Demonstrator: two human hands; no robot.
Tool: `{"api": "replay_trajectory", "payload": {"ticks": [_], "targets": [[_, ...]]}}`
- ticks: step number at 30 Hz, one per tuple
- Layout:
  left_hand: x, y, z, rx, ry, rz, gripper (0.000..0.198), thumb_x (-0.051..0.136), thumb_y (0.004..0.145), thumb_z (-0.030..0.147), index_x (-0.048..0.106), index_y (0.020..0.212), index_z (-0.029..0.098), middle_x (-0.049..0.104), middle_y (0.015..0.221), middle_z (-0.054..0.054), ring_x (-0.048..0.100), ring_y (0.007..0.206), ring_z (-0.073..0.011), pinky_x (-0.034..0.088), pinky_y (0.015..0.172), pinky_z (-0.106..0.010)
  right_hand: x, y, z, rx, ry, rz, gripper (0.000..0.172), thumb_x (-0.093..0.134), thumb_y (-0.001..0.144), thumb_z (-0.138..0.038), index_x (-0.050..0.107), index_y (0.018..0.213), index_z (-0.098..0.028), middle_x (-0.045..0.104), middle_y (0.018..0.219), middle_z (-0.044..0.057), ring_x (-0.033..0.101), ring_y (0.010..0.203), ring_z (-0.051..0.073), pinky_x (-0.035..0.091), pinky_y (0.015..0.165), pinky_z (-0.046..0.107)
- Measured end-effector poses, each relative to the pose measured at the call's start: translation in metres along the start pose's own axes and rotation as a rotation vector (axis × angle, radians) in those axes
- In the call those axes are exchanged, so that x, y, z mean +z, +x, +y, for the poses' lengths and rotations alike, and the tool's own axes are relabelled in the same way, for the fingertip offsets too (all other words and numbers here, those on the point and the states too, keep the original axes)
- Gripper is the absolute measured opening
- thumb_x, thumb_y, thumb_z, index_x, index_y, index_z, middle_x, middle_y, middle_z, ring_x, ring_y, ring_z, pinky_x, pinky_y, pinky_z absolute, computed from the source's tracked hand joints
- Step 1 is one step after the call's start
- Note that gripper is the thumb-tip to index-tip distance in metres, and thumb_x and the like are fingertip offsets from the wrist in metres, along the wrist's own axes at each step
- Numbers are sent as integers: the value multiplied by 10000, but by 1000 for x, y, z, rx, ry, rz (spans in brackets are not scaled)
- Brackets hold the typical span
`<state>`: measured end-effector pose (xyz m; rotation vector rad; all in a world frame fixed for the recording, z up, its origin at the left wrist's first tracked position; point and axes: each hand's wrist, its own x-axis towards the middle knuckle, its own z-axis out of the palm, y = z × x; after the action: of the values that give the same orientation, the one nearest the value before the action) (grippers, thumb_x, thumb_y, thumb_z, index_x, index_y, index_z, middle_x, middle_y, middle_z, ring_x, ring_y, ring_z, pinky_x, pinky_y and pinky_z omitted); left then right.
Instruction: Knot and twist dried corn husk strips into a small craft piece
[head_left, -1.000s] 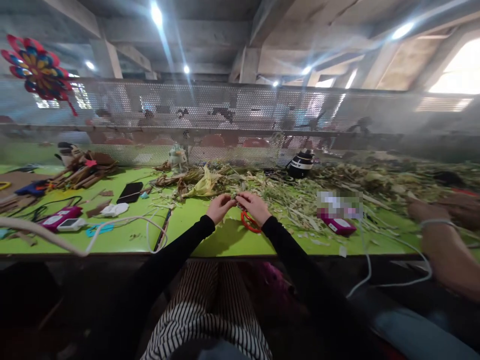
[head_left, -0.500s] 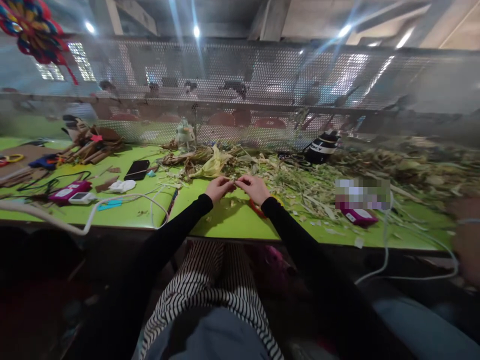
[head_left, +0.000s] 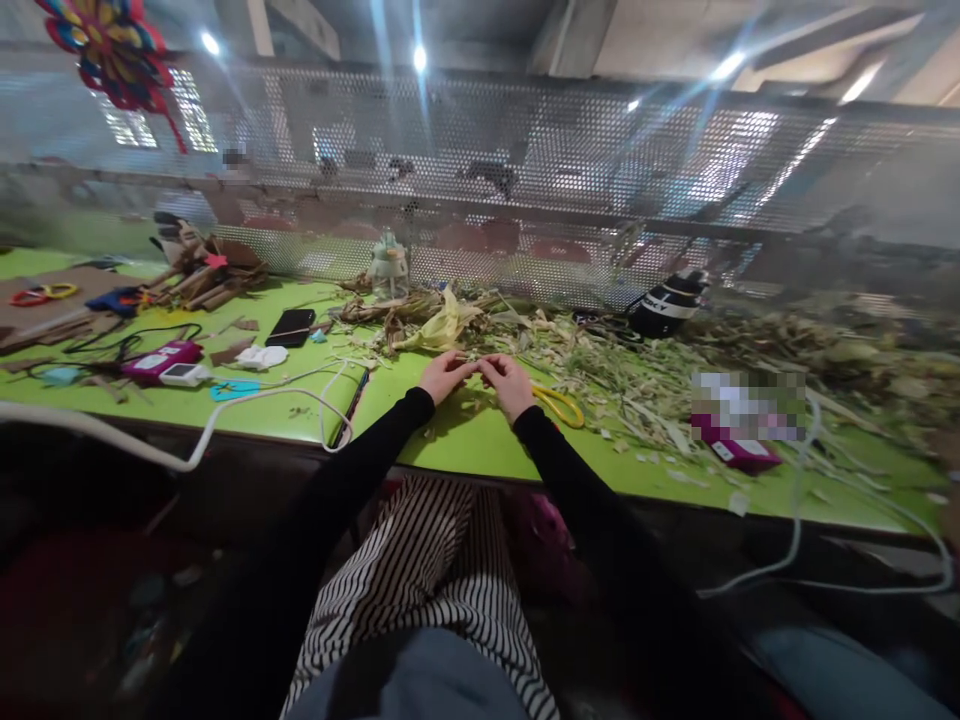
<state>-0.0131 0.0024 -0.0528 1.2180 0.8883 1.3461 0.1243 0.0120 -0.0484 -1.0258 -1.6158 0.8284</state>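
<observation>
My left hand (head_left: 446, 376) and my right hand (head_left: 508, 384) meet over the near edge of the green table (head_left: 450, 448). The fingers of both are pinched together around something small and pale, too small to name. Just beyond them lies a yellow-green corn husk (head_left: 444, 325) on a heap of dried plant leaves. A yellow scissors handle (head_left: 561, 405) shows beside my right wrist, the rest of it covered by my hand and sleeve. Small pale scraps are scattered on the table below my fingers.
Plant scraps (head_left: 622, 385) spread across the right side. A black bottle (head_left: 667, 303), a pale green bottle (head_left: 388, 268) and a phone (head_left: 291, 327) stand or lie farther back. Purple power strips (head_left: 161, 362) with white cables (head_left: 199, 450) lie at both sides. A perforated metal screen (head_left: 480, 215) closes the back.
The view has swung a little left, so things sit farther right. My right hand has shifted, and more of the yellow scissors handle shows. Both hands stay pinched together.
</observation>
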Motion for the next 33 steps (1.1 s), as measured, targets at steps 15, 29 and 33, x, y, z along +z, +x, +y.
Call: {"api": "replay_trajectory", "payload": {"ticks": [15, 29, 33], "targets": [[4, 3, 40, -21, -28, -48, 272, 714, 673, 288, 591, 848, 120, 656, 730, -18, 615, 646, -99, 509, 721, -284, -25, -2, -48, -55, -143, -26, 259, 586, 742, -440, 570, 713, -183, 522, 576, -24, 440, 497, 105, 378, 500, 244], [3, 37, 25, -337, -397, -277, 294, 775, 615, 152, 621, 863, 120, 675, 806, -31, 658, 741, -124, 507, 828, -320, -55, 40, -33, 83, -138, -303, 267, 591, 771, -435, 585, 703, -177, 529, 552, -34, 461, 491, 94, 375, 499, 232], [1, 38, 15, -434, -396, -304, 273, 785, 606, 185, 642, 828, 117, 682, 769, -29, 646, 662, -106, 516, 749, -273, -57, 38, -20, 152, -140, -341, 256, 587, 787, -429, 586, 721, -181, 554, 595, -28, 483, 514, 93, 384, 511, 226]]}}
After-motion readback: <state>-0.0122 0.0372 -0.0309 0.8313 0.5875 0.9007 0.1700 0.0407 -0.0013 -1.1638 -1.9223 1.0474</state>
